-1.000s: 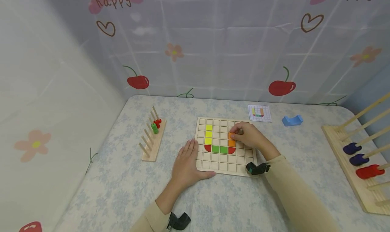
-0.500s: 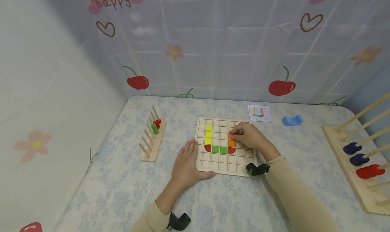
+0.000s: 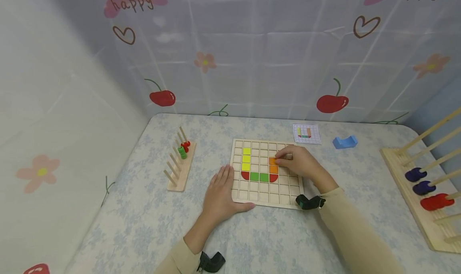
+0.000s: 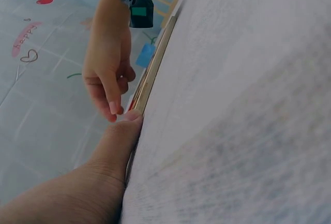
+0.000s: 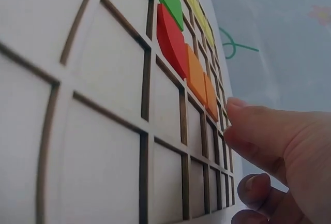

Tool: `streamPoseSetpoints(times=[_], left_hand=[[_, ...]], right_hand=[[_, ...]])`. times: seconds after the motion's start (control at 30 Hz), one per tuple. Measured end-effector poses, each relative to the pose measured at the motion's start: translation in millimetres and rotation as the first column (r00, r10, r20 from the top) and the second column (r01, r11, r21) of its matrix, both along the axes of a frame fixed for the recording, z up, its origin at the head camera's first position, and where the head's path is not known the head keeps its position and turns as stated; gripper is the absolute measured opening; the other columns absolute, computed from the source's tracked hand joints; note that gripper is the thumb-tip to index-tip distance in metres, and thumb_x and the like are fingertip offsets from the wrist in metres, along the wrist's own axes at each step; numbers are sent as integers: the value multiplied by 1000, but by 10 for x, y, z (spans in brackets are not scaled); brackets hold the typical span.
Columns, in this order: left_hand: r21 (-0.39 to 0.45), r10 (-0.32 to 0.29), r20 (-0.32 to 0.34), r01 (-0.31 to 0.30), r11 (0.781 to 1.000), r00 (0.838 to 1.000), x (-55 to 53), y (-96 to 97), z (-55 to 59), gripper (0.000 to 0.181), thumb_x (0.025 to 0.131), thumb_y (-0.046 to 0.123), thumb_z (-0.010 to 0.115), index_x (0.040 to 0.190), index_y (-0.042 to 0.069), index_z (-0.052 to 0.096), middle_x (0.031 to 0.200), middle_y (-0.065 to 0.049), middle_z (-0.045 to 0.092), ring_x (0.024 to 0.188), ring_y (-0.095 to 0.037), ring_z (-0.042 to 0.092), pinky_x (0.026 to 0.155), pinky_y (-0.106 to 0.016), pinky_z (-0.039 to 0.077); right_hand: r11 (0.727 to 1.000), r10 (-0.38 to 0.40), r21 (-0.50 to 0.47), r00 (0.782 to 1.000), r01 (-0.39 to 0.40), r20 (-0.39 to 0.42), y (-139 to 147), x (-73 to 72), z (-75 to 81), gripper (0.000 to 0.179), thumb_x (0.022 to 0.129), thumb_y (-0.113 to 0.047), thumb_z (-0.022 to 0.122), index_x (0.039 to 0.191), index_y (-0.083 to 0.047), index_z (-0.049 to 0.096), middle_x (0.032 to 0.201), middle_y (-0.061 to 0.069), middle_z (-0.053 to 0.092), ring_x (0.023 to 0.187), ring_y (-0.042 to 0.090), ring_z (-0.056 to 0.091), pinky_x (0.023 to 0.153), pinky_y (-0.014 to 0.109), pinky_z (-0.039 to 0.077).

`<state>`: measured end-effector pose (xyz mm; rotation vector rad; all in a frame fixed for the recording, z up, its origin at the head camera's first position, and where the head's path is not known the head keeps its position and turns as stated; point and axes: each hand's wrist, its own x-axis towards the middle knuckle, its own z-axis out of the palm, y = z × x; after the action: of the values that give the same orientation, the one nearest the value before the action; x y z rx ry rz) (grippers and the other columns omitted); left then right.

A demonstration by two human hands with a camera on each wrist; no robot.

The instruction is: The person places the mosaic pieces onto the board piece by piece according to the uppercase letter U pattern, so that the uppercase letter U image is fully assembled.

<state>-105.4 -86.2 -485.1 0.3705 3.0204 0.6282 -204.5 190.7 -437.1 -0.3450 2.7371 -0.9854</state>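
A square wooden grid board [image 3: 259, 194] lies on the table in the head view. Set in its cells are yellow tiles [image 3: 246, 159], green tiles [image 3: 259, 177], red rounded tiles [image 3: 245, 175] and two orange tiles [image 3: 273, 169]. My left hand [image 3: 219, 192] rests flat at the board's left front corner, fingers along the side and thumb on the front edge. Just right of the orange tiles hovers my right hand [image 3: 300, 162], thumb and forefinger close together with nothing seen between them. In the right wrist view those fingertips [image 5: 235, 105] stand off the orange tiles [image 5: 195, 74].
A printed pattern card [image 3: 307, 134] lies behind the board, beside a blue curved block [image 3: 345, 142]. To the left stands a small peg rack [image 3: 186, 174] with red and green pieces. A larger peg rack [image 3: 407, 198] with blue and red pieces is at the right.
My right hand has drawn back slightly to the right, off the upper orange tile, which now shows fully in its cell. My left hand has stayed put.
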Motion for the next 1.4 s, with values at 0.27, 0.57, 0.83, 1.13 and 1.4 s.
streamPoseSetpoints(times=[0.27, 0.57, 0.83, 1.13, 1.4], left_hand=[[4, -1, -6, 1, 1000, 1000, 0, -1, -3, 132, 66, 83, 67, 159, 4, 15, 167, -9, 15, 156, -24, 12, 125, -46, 18], [-1, -2, -13, 2, 1000, 1000, 2, -17, -14, 132, 67, 84, 65, 159, 5, 15, 167, -9, 14, 156, -24, 12, 125, -46, 18], [5, -2, -7, 2, 1000, 1000, -8, -15, -30, 132, 66, 84, 65, 159, 5, 15, 167, -9, 14, 156, -24, 12, 126, -45, 17], [2, -2, -3, 2, 1000, 1000, -11, -19, -36, 132, 66, 85, 64, 159, 6, 14, 167, -8, 13, 156, -24, 11, 126, -45, 16], [7, -5, 2, 5, 1000, 1000, -8, -14, -15, 132, 67, 85, 64, 159, 5, 13, 168, -9, 13, 156, -23, 10, 126, -45, 16]], right_hand=[[999, -31, 11, 999, 31, -6, 334, 169, 71, 26, 94, -27, 69, 115, -13, 72, 108, 6, 68, 82, 21, 51, 67, 30, 44], [995, -85, 48, 996, 87, -31, 722, 426, 90, 28, 93, -28, 71, 115, -11, 72, 109, 9, 67, 70, 18, 48, 52, 27, 43], [992, -100, 72, 990, 107, -98, 937, 613, 79, 27, 91, -24, 73, 114, -9, 72, 107, 11, 69, 70, 16, 46, 52, 26, 40], [991, -108, 75, 989, 115, -97, 1015, 707, 36, 30, 90, -26, 74, 114, -9, 72, 109, 12, 70, 70, 15, 46, 53, 24, 40], [987, -127, 91, 991, 131, -50, 1027, 741, -41, 38, 90, -38, 73, 116, -10, 71, 118, 14, 68, 82, 20, 51, 63, 27, 43]])
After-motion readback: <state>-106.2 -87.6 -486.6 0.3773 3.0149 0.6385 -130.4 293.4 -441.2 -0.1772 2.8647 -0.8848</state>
